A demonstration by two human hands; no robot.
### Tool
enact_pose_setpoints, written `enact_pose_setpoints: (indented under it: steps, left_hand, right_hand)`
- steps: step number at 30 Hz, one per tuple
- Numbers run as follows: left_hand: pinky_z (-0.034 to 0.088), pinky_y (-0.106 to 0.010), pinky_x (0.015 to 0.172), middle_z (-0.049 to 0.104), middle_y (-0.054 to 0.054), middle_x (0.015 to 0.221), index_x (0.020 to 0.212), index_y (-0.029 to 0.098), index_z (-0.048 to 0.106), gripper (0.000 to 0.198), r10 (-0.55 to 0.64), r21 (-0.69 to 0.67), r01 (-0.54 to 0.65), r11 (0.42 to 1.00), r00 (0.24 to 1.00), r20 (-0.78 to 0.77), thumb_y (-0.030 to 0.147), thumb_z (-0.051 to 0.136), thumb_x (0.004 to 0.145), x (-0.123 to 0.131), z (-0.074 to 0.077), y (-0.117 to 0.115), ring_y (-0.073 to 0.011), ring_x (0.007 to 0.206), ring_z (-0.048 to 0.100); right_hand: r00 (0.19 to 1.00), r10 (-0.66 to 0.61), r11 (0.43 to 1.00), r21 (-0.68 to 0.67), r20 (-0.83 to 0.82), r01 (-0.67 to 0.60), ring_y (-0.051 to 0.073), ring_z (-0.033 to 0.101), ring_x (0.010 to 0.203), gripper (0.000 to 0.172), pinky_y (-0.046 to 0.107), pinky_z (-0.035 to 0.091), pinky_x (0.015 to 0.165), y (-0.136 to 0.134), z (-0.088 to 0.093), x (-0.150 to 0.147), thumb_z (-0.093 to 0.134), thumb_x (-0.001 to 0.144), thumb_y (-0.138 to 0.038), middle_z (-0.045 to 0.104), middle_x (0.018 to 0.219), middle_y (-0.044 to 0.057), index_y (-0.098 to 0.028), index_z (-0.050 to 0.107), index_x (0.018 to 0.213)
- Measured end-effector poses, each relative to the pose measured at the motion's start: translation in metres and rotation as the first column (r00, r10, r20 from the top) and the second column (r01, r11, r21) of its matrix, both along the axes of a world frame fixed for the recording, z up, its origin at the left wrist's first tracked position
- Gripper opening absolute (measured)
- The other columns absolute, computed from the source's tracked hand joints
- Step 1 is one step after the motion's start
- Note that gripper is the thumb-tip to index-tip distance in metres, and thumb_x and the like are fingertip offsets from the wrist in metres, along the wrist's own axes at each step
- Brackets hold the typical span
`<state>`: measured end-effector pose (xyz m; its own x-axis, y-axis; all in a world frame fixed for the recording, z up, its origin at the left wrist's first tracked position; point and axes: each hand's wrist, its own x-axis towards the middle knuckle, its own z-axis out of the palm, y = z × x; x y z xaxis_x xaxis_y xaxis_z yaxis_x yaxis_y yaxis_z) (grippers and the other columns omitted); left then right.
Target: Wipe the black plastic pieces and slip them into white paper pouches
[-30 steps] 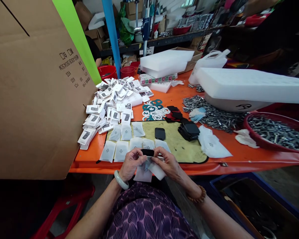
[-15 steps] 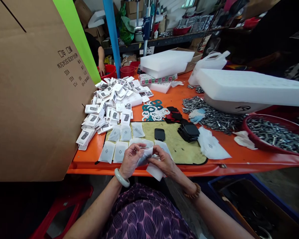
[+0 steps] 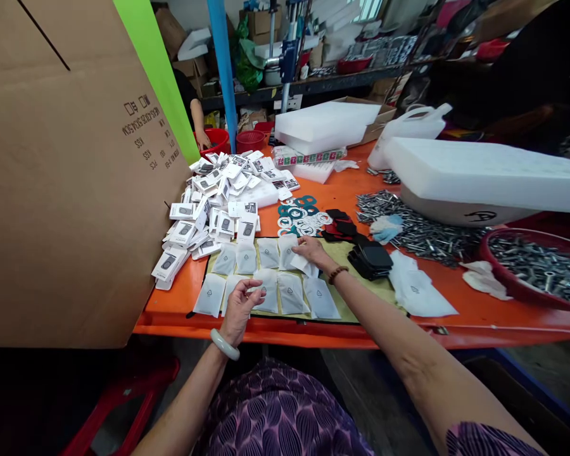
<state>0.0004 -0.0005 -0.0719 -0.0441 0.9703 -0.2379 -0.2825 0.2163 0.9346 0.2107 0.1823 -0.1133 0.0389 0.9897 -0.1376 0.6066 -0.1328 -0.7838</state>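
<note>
The right hand [image 3: 316, 252] rests its fingertips on the edge of a flat, translucent white pouch with a printed triangle [image 3: 285, 255], at the back row's right end on the yellowish cloth mat [image 3: 382, 291], and holds plain white packets [image 3: 306, 265] under its fingers. At its eight o'clock the left hand [image 3: 240, 308] hovers, thumb and fingers loosely apart, over front-row pouches [image 3: 291, 294]; stacked black rounded squares [image 3: 371, 256] lie at three o'clock.

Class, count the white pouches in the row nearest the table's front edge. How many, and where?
5, from left to right: far-left pouch; second pouch and middle pouch, both partly behind the left hand; fourth pouch; far-right pouch. None seems fully hidden.
</note>
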Motion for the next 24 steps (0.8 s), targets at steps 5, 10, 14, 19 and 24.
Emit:
enact_pose_setpoints:
  steps: [5,10,14,19,24]
  left_hand:
    - [0.049,-0.031,0.08,0.062,-0.006,0.103,0.095,0.017,0.06,0.046,-0.011,-0.046,0.009,0.999,0.999,-0.039,0.05,0.077,0.067,0.005,0.0,0.002,-0.0158,0.086,0.062]
    - [0.049,-0.028,0.073,0.06,-0.004,0.095,0.1,0.017,0.057,0.057,-0.069,-0.092,0.067,0.993,0.997,-0.024,0.059,0.074,0.065,0.028,-0.002,0.007,-0.0137,0.079,0.059]
    - [0.039,-0.022,0.058,0.055,0.003,0.067,0.08,0.014,0.061,0.048,-0.137,-0.048,0.135,0.99,0.99,-0.041,0.057,0.075,0.064,0.039,-0.002,0.008,-0.0083,0.059,0.047]
    - [0.035,-0.023,0.059,0.058,0.001,0.062,0.07,0.011,0.067,0.04,-0.119,-0.035,0.115,0.993,0.986,-0.121,0.049,0.079,0.061,0.031,0.002,0.005,-0.0093,0.06,0.045]
    - [0.035,-0.023,0.06,0.059,0.002,0.061,0.067,0.012,0.068,0.039,-0.061,-0.054,0.059,0.997,0.997,-0.042,0.048,0.081,0.059,0.035,0.004,-0.001,-0.0093,0.06,0.046]
  right_hand:
    - [0.999,-0.043,0.994,0.103,-0.022,0.045,0.023,0.059,0.089,0.025,0.035,0.045,0.08,-0.029,0.013,-0.008,0.064,0.069,-0.033,0.064,0.087,0.006,-0.019,0.059,0.09]
    - [0.905,0.088,0.992,0.124,-0.416,-0.04,0.018,0.057,0.072,0.031,0.03,0.047,0.063,-0.107,0.031,-0.027,0.058,0.077,-0.043,0.062,0.083,0.003,-0.021,0.056,0.099]
    - [0.803,0.076,0.995,0.102,-0.591,-0.019,0.017,0.058,0.077,0.032,0.028,0.047,0.066,-0.147,0.039,-0.038,0.062,0.077,-0.044,0.062,0.089,0.004,-0.021,0.056,0.099]
    - [0.701,0.106,0.984,-0.028,-0.705,-0.177,0.014,0.055,0.069,0.037,0.027,0.046,0.064,-0.158,0.042,-0.023,0.075,0.065,-0.046,0.061,0.076,0.001,-0.02,0.062,0.088]
    - [0.78,0.075,0.987,-0.064,-0.621,-0.145,0.011,0.045,0.058,0.038,0.025,0.038,0.055,-0.167,0.039,-0.016,0.071,0.067,-0.055,0.054,0.063,-0.002,-0.018,0.059,0.07]
